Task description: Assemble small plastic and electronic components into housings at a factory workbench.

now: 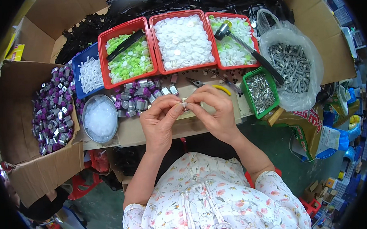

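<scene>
Cardboard is covering the tabletop [131, 135] in the head view, and bins are crowding its far side: a blue tray [79, 61] of white pieces, three red trays [151, 23] holding green and white caps, a green tray [250, 77] of metal pins, and a clear bag [308, 56] of grey bolts at the right. A hammer [246, 46] is lying across the right red tray toward the bag. Purple-and-silver parts [52, 108] are filling a cardboard box at the left, with more of them [141, 96] heaped just beyond the hands, and a round metal bowl [99, 118] of clear pieces is sitting between. Pliers [206, 84] with a yellow handle are resting just behind the right hand. Both hands are meeting over the near middle of the tabletop, raised a little above it. The left hand [159, 121] is coming in from the left, thumb and forefinger pinched narrow; the right hand [216, 109] is coming from the right, its grip likewise narrow. Between the two sets of fingertips a small pale part [184, 106] is being held, touched from both sides, so neither hand is nearer than the other. It is too small to tell its long axis for sure, though the pinches are facing each other along a left-right line. The heap of purple parts is lying straight ahead of the grip, nearer the left hand.
</scene>
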Motion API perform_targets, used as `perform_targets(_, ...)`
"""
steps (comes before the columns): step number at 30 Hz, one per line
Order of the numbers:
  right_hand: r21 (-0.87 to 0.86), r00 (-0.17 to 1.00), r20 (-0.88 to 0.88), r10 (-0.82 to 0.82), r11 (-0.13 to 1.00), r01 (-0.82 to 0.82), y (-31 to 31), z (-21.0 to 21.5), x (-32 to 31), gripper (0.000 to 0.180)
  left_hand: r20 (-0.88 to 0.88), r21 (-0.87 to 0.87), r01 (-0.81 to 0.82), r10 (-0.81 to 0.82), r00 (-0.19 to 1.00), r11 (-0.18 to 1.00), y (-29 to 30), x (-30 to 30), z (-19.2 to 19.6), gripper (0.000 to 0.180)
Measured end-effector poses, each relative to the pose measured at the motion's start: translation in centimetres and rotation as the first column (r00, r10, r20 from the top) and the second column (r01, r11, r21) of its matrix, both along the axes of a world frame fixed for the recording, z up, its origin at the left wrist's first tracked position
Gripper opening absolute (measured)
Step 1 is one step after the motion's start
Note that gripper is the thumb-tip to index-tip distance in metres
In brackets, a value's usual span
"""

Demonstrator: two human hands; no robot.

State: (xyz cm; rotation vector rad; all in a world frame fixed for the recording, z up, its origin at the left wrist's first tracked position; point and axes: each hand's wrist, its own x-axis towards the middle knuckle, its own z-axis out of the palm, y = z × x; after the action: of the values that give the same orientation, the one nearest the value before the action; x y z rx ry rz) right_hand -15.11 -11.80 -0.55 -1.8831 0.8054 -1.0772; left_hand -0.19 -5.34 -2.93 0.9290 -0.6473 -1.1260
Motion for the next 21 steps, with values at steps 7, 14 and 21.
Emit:
perform_targets(7, -0.053, 1.000, -0.005, -0.004, 0.999, 0.003, 0.1, -0.7, -0.2, 0.011, 0.078, 0.007, 0.041, -0.042, 0.996, 0.999, 0.2, 0.3, -0.2, 0.010)
perform_targets(14, -0.296, 0.991, -0.115, -0.075, 0.954, 0.038, 0.2, -0.7, 0.1, 0.018, 0.151, -0.032, 0.053, -0.048, 0.987, 0.998, 0.5, 0.7, 0.0, 0.024)
perform_targets(21, -0.419, 0.988, -0.145, -0.059, 0.908, -0.007, 0.4, -1.1, 0.4, 0.024, 0.245, -0.025, 0.034, -0.026, 0.969, 0.999, 1.1, 1.5, -0.1, 0.028)
